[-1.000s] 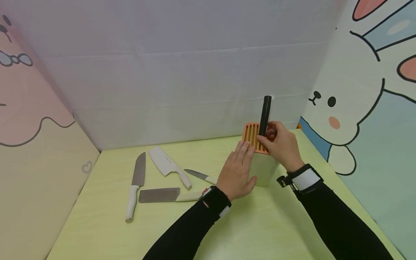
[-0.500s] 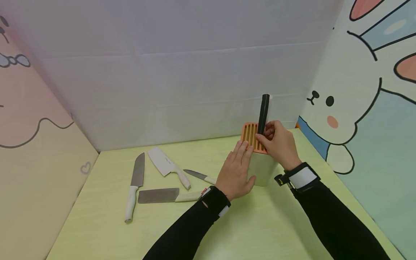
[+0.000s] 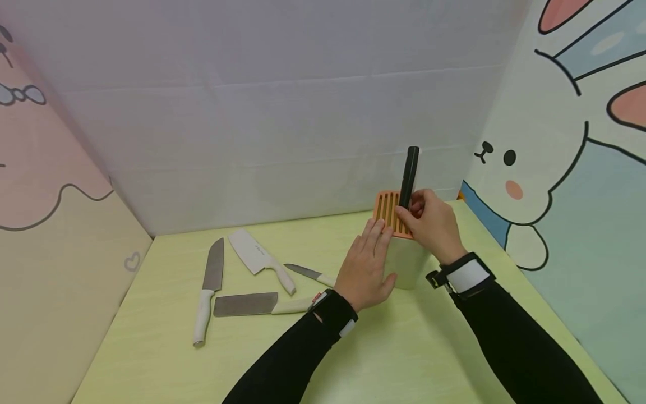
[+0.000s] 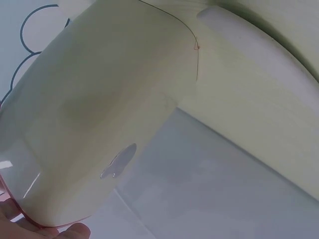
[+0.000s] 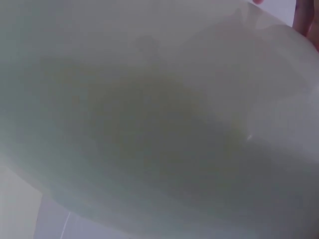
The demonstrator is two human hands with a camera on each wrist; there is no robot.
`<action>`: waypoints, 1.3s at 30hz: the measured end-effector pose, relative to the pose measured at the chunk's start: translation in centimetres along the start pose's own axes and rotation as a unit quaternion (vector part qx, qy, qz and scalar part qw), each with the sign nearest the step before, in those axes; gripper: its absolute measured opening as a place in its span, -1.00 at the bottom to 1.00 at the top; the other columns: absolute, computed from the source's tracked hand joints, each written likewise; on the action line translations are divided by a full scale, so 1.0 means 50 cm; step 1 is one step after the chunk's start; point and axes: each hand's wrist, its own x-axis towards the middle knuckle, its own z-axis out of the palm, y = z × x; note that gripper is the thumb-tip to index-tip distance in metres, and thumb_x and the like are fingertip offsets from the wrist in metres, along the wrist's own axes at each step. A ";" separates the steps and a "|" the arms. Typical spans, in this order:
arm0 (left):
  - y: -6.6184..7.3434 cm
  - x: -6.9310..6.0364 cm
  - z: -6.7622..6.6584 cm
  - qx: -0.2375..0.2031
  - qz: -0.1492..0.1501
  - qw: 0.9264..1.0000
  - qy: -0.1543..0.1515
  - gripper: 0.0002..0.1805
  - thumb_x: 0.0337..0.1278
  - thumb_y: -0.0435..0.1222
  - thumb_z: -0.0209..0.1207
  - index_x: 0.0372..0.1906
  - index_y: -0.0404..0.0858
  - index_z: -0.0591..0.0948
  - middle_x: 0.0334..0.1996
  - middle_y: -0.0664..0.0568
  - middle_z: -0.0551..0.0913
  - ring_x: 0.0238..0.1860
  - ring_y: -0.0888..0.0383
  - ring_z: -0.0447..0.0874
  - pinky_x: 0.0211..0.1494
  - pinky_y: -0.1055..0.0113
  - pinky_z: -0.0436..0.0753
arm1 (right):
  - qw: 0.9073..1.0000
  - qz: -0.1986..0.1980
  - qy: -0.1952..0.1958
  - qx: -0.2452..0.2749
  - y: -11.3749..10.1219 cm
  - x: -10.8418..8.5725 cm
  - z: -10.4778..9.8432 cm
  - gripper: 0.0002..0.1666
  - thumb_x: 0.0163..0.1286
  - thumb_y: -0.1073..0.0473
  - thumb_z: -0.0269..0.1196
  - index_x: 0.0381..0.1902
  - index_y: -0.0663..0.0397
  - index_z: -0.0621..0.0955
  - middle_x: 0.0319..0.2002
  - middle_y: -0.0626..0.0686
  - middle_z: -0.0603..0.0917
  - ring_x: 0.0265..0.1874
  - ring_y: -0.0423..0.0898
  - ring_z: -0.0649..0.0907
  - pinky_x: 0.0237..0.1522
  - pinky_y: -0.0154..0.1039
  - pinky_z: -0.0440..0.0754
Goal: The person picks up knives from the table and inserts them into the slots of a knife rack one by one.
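A pale knife block (image 3: 402, 266) with an orange slotted top (image 3: 387, 207) stands at the right rear of the table in the head view. A black handle (image 3: 409, 175) rises from its top, tilted slightly; whatever lies below it is hidden in the block. My right hand (image 3: 436, 224) pinches this handle low down, close to the slots. My left hand (image 3: 365, 269) rests with straight fingers against the block's left front side, fingertips at the orange rim. In the left wrist view, the block (image 4: 94, 109) leans across the picture, with fingertips at its rim. The block's side (image 5: 149, 129) fills the right wrist view.
On the yellow-green table (image 3: 404, 353), left of the block, lie a knife with a pointed blade (image 3: 214, 266), a cleaver (image 3: 252, 252), a square-ended knife (image 3: 247, 303) and a small knife (image 3: 303, 271) partly hidden by my left hand. Walls (image 3: 303, 123) enclose the table.
The view has shifted slightly. Both hands keep their places at the block, and the black handle stands almost as before. The knives on the table have not moved.
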 end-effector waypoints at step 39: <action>-0.169 -0.266 -0.066 -0.034 -0.102 0.990 -0.090 -0.08 0.10 -0.04 0.27 0.48 -0.27 0.12 0.39 -0.18 0.25 0.44 -0.13 0.10 0.32 -0.24 0.21 | 0.994 -0.048 0.067 0.065 0.012 -0.017 0.000 -0.61 0.40 0.02 0.19 -0.05 0.26 0.54 -0.23 0.16 0.60 -0.32 0.03 0.57 -0.30 -0.09 0.50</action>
